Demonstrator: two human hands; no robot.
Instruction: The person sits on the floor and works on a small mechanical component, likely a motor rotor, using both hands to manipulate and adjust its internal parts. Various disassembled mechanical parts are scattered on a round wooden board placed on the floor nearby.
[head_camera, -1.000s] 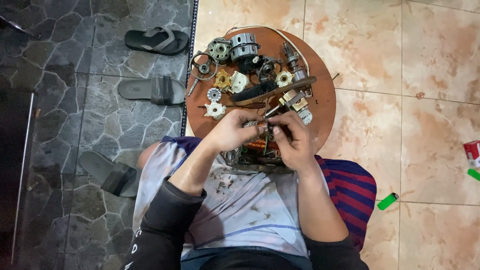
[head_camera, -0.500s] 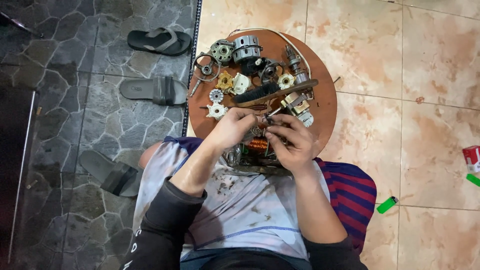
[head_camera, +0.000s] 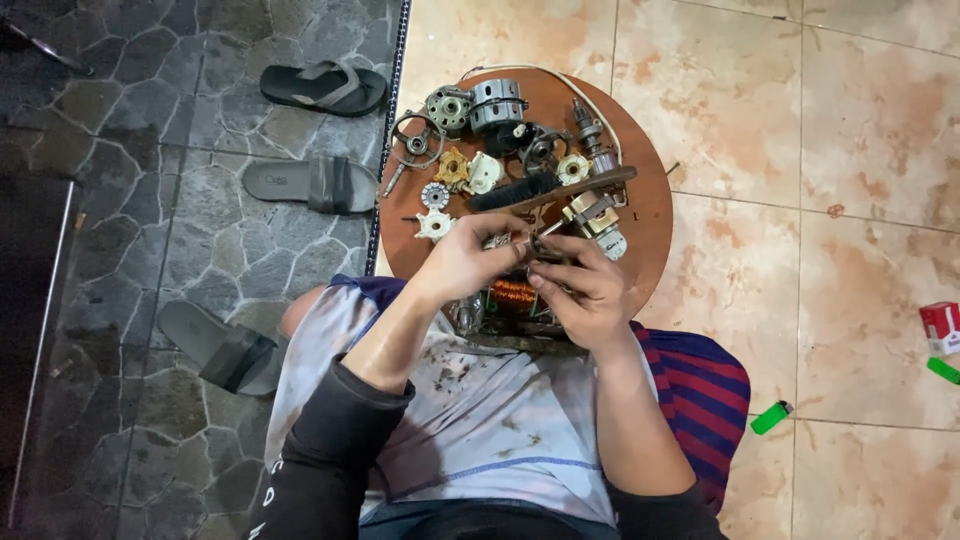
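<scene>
Here both hands meet over the near edge of a round reddish-brown wooden board (head_camera: 650, 215), just above the person's lap. The left hand (head_camera: 468, 262) has its fingers curled round a small dark metal part (head_camera: 535, 246), and the right hand (head_camera: 585, 290) pinches the same part from the other side with thumb and fingertips; what exactly the part is cannot be told, since the fingers cover most of it. Right beneath the hands sits a motor winding with orange copper wire (head_camera: 514, 293), half hidden by the wrists.

Beyond the hands the board is crowded: a black brush with a brown wooden handle (head_camera: 545, 188) lies across the middle, a grey ribbed metal motor housing (head_camera: 497, 103) stands at the far edge, and small white and yellow plastic gears (head_camera: 470, 172) lie near the left. A white cord (head_camera: 560, 75) curves along the far rim.

On the dark stone paving to the left lie three grey rubber sandals (head_camera: 320, 185). On the tan tiles to the right are a green plastic lighter (head_camera: 771, 417) and a red and white cardboard packet (head_camera: 940, 327), well apart from the hands.
</scene>
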